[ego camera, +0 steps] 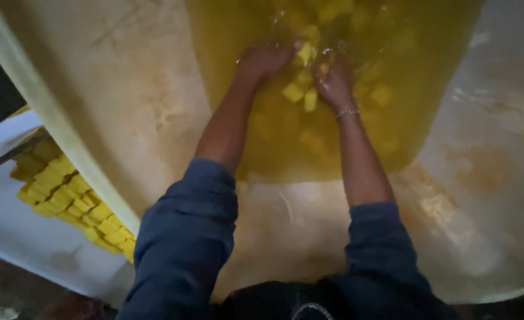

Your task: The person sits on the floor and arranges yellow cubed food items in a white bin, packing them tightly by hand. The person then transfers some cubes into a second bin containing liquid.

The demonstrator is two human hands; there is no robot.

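Both my arms reach down into a large pale tub (125, 101) holding yellow-brown liquid (285, 148). Several yellow blocks (293, 92) float or lie sunk in it. My left hand (266, 59) is at the liquid's surface, fingers curled against a yellow block (305, 53). My right hand (335, 80), with a thin bracelet at the wrist, is closed around yellow pieces (310, 99) just below the left hand. Blue sleeves are pushed up on both forearms.
Outside the tub's left rim (54, 124), a stack of yellow blocks (66, 192) lies in rows on a white surface (19, 231). The tub's inner wall is stained orange-brown at the right (481, 166).
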